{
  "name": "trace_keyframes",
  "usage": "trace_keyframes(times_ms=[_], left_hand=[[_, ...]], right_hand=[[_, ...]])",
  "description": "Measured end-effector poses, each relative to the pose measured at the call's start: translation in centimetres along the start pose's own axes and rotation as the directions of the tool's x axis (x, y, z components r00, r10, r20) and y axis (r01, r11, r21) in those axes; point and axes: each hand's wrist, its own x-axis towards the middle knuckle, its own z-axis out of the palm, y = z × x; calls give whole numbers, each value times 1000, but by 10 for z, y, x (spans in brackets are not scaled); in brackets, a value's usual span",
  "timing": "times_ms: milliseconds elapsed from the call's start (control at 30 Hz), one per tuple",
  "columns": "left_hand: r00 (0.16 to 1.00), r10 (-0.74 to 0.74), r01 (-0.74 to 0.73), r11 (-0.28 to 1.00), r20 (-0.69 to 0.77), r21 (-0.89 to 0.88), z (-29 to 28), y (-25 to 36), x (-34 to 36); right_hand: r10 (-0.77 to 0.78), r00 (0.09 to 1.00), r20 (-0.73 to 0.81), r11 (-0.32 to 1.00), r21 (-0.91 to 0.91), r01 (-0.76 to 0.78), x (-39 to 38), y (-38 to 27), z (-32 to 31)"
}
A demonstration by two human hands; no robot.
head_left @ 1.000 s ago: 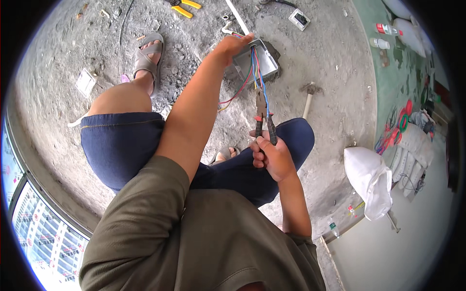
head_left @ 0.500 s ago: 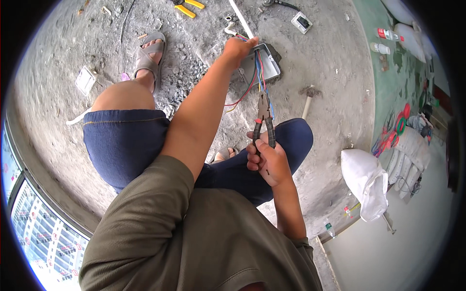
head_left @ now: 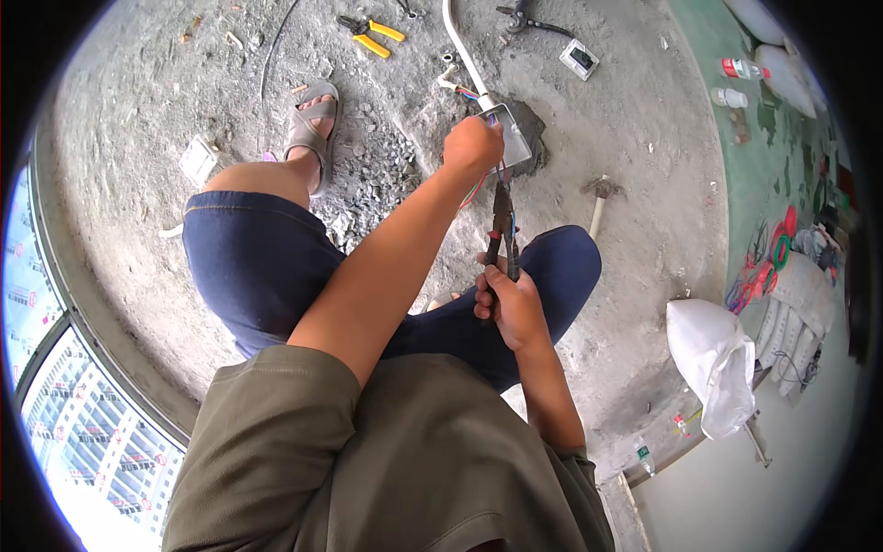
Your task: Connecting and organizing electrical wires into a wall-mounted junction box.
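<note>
My left hand (head_left: 474, 145) is closed over the near left part of a grey rectangular junction box (head_left: 520, 145) set in the floor. Coloured electrical wires run under its fingers, which seem to pinch them; the exact grip is hidden. A red and green wire loop (head_left: 473, 192) hangs out below that hand. Wrapped round the dark handles of a pair of pliers (head_left: 502, 210) is my right hand (head_left: 511, 308). The pliers point away from me, their jaws at the wires just short of the box. Whether the jaws bite a wire is too small to tell.
A white conduit (head_left: 464, 48) runs to the box's far side. Yellow-handled pliers (head_left: 372, 37), a black-handled tool (head_left: 529, 20) and a small square device (head_left: 579, 59) lie beyond. A hammer (head_left: 598, 210) lies right, rubble (head_left: 368, 179) left, a white sack (head_left: 708, 359) farther right.
My left hand has moved from the box's far left edge onto the wires. The pliers' handles have come closer together. The whole view has shifted slightly.
</note>
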Motion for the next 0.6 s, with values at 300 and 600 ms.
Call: trace_keyframes(times_ms=[300,600], left_hand=[[927,-181,373,551,330,-747,1,-26,23],[975,-84,143,946,207,-291,4,-27,38]], right_hand=[[-55,998,-8,990,-128,53,6,28,-5],[-309,947,-91,750,-635,184,37,46,-10]])
